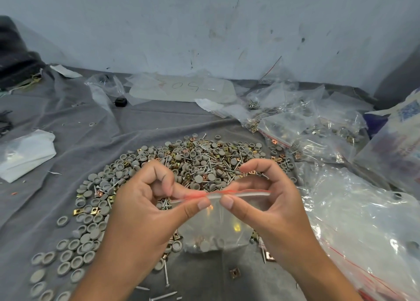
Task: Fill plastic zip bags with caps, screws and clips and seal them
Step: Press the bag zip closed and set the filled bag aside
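Note:
A small clear zip bag point(216, 230) with a red zip line hangs between my hands above the pile. Grey caps and copper clips lie in its bottom. My left hand point(145, 200) pinches the zip strip at its left part between thumb and fingers. My right hand point(261, 196) pinches the same strip just to the right, thumbs nearly touching. Below and behind lies a big heap of grey caps, screws and brass and copper clips point(193, 159) on the grey cloth point(136, 123).
Filled zip bags point(302, 128) are piled at the back right. A large clear plastic bag point(363, 228) lies at the right. Loose caps point(66, 259) spread at the lower left. A white folded plastic sheet point(25, 153) lies left; a wall stands behind.

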`<state>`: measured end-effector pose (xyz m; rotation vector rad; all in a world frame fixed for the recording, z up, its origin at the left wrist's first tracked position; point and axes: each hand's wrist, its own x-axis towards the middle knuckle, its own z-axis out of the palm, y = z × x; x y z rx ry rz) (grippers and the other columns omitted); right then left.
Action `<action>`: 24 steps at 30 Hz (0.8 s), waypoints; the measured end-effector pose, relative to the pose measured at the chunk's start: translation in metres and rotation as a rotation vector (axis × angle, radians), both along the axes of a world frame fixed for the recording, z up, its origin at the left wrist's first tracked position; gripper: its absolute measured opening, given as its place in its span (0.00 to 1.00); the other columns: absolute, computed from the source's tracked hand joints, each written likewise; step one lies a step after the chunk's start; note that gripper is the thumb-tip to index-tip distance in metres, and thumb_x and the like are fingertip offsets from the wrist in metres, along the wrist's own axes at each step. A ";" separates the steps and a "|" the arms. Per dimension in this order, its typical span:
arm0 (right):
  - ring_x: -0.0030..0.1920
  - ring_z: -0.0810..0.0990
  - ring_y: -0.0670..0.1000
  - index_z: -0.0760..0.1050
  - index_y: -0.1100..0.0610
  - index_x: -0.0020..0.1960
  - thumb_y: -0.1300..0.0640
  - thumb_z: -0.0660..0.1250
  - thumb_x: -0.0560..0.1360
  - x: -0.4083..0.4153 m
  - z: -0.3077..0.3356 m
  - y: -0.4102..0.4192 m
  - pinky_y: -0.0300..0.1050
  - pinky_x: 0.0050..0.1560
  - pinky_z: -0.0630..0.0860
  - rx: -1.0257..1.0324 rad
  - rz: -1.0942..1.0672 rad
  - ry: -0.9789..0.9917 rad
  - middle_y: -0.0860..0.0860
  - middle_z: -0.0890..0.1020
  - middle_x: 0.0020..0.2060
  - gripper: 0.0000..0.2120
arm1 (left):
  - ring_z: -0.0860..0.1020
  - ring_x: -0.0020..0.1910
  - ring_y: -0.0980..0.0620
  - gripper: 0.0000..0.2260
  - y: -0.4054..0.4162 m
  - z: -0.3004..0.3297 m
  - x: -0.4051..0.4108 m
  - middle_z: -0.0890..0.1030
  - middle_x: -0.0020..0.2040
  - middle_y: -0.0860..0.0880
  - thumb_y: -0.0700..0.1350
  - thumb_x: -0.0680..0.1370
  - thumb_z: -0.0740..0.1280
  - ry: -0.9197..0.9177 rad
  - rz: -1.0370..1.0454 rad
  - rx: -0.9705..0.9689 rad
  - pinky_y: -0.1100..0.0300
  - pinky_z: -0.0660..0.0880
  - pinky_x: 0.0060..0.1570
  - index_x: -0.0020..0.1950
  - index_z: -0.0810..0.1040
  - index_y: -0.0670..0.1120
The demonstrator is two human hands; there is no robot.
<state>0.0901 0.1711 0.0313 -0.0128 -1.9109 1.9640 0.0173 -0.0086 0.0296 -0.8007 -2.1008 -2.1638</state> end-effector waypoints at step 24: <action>0.47 0.87 0.51 0.79 0.42 0.55 0.43 0.80 0.67 0.001 -0.001 0.012 0.38 0.44 0.81 -0.014 0.024 0.016 0.53 0.88 0.46 0.20 | 0.87 0.41 0.48 0.17 0.002 0.005 0.003 0.88 0.43 0.47 0.50 0.62 0.78 -0.183 -0.044 0.000 0.64 0.80 0.35 0.49 0.82 0.60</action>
